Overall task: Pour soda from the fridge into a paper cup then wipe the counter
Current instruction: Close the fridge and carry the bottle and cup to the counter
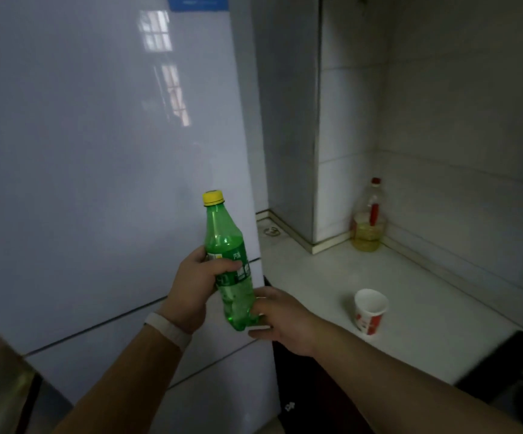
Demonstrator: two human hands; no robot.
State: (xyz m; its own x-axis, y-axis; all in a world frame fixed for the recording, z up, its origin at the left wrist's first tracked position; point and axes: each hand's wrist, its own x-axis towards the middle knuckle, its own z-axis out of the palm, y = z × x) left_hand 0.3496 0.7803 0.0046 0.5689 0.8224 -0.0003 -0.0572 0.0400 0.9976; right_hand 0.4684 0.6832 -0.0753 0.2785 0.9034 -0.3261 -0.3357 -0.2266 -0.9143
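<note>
A green soda bottle (227,245) with a yellow cap stands upright in the air in front of the white fridge (97,151), whose doors are closed. My left hand (191,289) grips it around the label. My right hand (280,321) is at the bottle's base, fingers spread and touching it. A white paper cup (369,310) with red print stands on the pale counter (410,324) to the right, tilted in this view and empty as far as I can see.
A plastic oil bottle (368,219) with a red cap stands in the counter's back corner by the tiled wall. A dark stove (517,371) edge lies at the right front. Dark cabinet fronts run under the counter.
</note>
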